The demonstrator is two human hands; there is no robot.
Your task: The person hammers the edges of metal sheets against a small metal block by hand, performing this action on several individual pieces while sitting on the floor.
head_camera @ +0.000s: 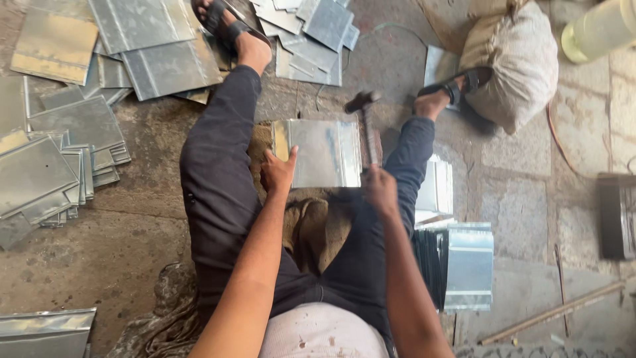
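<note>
I sit on the floor with my legs spread, in dark trousers and sandals. A shiny rectangular metal sheet (321,152) lies between my legs on a piece of sacking. My left hand (278,171) presses on the sheet's near left corner, fingers spread. My right hand (379,189) grips the handle of a hammer (364,116), whose dark head hangs over the sheet's far right edge.
Piles of cut metal sheets lie at the left (46,166), at the far side (159,46) and near my right thigh (464,265). A stuffed sack (517,59) sits at the far right. A dark box (616,215) and a long rod (553,311) are on the right.
</note>
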